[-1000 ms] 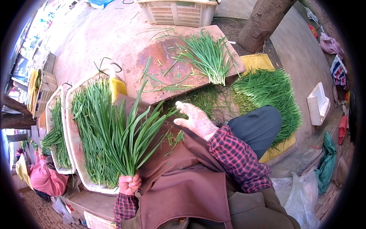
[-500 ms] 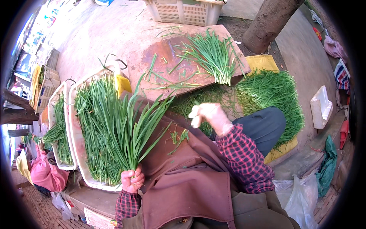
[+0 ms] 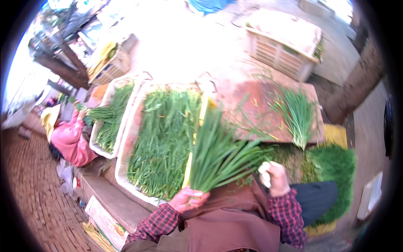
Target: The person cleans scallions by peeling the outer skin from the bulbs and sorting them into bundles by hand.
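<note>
My left hand (image 3: 189, 200) is wrapped round the stem ends of a large bunch of garlic chives (image 3: 218, 157), whose green leaves fan out away from me and to the right. My right hand (image 3: 275, 178) is raised just right of the leaf tips, over the brown apron (image 3: 228, 208). Its fingers are curled in, pale at the tips and slightly blurred; nothing shows in them. Beside the held bunch stands a white crate (image 3: 121, 168) packed with chives (image 3: 163, 143). A smaller bunch of chives (image 3: 300, 117) lies on a reddish board (image 3: 247, 90) ahead.
Chives (image 3: 336, 180) are heaped on yellow sacking (image 3: 334, 135) by my right knee. A second chive crate (image 3: 100, 149) stands at left, with a person in pink (image 3: 75, 140) beyond it. A slatted crate (image 3: 279, 52) and a tree trunk (image 3: 357, 84) stand at far right.
The view has swung left, so the scene sits farther right. The held chives now lean rightward, toward my right hand. My right hand is more upright and nearer the bunch.
</note>
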`<state>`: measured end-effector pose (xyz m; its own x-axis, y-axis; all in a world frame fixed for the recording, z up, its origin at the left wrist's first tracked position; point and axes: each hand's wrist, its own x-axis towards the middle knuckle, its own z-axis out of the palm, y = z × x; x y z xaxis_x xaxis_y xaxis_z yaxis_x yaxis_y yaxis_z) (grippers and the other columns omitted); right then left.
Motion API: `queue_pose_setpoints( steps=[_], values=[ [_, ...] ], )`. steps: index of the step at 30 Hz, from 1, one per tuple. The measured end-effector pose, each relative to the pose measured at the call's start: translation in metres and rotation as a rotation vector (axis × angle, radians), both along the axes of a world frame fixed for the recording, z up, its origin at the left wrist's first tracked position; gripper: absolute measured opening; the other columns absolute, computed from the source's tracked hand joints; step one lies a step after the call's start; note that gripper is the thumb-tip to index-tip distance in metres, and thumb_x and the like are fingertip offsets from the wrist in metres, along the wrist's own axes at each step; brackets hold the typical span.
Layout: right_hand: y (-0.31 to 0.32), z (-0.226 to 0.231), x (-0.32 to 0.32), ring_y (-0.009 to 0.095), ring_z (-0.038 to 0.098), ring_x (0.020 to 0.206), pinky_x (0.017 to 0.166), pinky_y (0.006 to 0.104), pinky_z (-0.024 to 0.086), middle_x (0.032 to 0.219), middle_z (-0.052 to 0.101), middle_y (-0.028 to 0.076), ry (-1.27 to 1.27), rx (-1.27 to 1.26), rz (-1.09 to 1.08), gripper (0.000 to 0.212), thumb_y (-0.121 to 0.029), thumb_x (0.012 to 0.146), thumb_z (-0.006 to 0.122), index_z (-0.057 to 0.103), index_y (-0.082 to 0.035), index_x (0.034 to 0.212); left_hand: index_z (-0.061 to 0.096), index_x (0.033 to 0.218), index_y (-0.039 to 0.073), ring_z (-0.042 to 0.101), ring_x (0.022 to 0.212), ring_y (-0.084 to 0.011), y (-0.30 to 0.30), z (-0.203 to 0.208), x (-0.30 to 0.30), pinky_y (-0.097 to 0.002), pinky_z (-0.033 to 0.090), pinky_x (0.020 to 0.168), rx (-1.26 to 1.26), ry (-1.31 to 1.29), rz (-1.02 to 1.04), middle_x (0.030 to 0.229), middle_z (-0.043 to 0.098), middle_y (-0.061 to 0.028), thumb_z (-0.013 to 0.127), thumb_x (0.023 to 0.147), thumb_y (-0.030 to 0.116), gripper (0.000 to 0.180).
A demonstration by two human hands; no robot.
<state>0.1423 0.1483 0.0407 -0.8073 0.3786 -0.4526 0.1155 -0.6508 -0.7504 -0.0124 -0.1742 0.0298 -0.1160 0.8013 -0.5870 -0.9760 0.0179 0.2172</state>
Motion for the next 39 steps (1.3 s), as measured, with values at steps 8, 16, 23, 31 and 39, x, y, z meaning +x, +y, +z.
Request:
queue_pose_setpoints(
  steps=[8, 16, 23, 31, 39],
  values=[
    [0.033, -0.079, 0.026, 0.018, 0.069, 0.094, 0.080, 0.0316, 0.055, 0.107, 0.070, 0.014, -0.160, 0.965, -0.037, 0.036, -0.010, 0.091, 0.069, 0.061, 0.007, 0.122, 0.056, 0.114, 0.003, 0.045, 0.053, -0.0062, 0.059, 0.046, -0.030, -0.0216, 0.035, 0.044, -0.012, 0.461, -0.133, 0.088, 0.060, -0.0063, 0.073, 0.087, 0.008, 0.033],
    [-0.011, -0.005, -0.035, 0.023, 0.060, 0.115, 0.097, 0.0377, 0.050, 0.131, 0.060, 0.012, 0.377, 0.020, -0.123, 0.054, -0.028, 0.096, 0.067, 0.049, 0.001, 0.138, 0.053, 0.118, 0.004, 0.054, 0.056, -0.0067, 0.141, 0.056, -0.005, -0.0226, 0.044, 0.049, 0.164, 0.842, -0.249, 0.085, 0.061, -0.0011, 0.070, 0.087, 0.003, 0.036],
    [0.004, -0.015, -0.018, 0.022, 0.062, 0.106, 0.095, 0.0340, 0.050, 0.120, 0.065, 0.010, 0.137, 0.499, -0.392, 0.033, -0.012, 0.097, 0.060, 0.059, 0.000, 0.128, 0.053, 0.123, 0.006, 0.058, 0.059, -0.0075, 0.152, 0.044, 0.006, -0.0223, 0.047, 0.052, 0.110, 0.703, -0.221, 0.090, 0.062, -0.0016, 0.074, 0.082, 0.002, 0.047],
    [-0.001, 0.015, -0.028, 0.013, 0.062, 0.090, 0.084, 0.0291, 0.049, 0.105, 0.069, 0.003, -0.010, 0.440, -0.343, 0.026, -0.010, 0.089, 0.072, 0.068, 0.003, 0.111, 0.060, 0.115, 0.003, 0.057, 0.059, -0.0078, 0.154, 0.011, 0.008, -0.0209, 0.044, 0.048, 0.072, 0.506, -0.238, 0.097, 0.070, -0.0095, 0.073, 0.084, -0.002, 0.034],
    [0.003, 0.009, -0.018, 0.010, 0.062, 0.092, 0.085, 0.0283, 0.049, 0.105, 0.071, 0.002, 0.147, 0.438, -0.272, 0.027, -0.008, 0.088, 0.073, 0.069, 0.002, 0.113, 0.058, 0.113, 0.001, 0.052, 0.061, -0.0079, 0.159, 0.015, 0.015, -0.0226, 0.041, 0.050, 0.111, 0.630, -0.350, 0.092, 0.066, -0.0078, 0.070, 0.086, 0.000, 0.030]
  ],
)
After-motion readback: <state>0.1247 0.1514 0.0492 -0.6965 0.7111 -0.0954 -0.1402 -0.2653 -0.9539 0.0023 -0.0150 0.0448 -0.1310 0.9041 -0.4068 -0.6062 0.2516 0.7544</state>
